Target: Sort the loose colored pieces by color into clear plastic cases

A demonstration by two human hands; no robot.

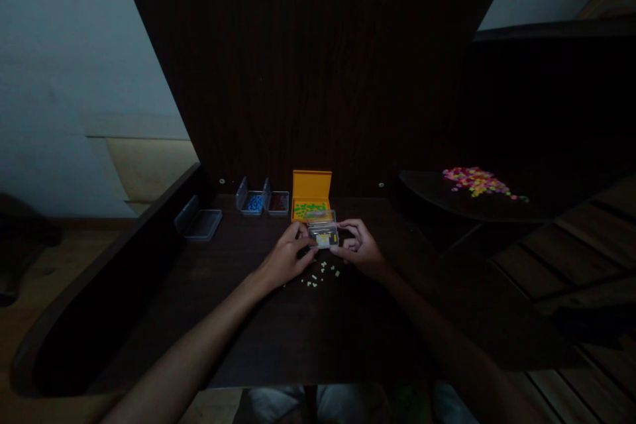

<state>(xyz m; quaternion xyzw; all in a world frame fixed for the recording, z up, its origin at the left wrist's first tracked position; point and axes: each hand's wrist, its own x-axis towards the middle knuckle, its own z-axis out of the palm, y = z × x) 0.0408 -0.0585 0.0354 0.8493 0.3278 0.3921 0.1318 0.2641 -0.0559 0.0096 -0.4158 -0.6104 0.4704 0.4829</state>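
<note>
Between both hands is a small clear plastic box (324, 237) with its lid raised and several yellow pieces inside. My left hand (291, 250) grips its left side, fingers closed on the edge. My right hand (362, 248) pinches the right side with thumb and fingers. Just in front of the box, pale little pieces (315, 277) lie scattered on the dark table. Directly behind it stands an open orange case (312, 183) holding many green pieces (308, 208).
Left of the orange case are two open clear boxes, one with blue pieces (255, 203), one with dark reddish pieces (278, 202). Another open clear box (203, 225) sits farther left, by the raised side panel (119, 271). Multicoloured pieces (477, 181) are heaped on a side shelf at right.
</note>
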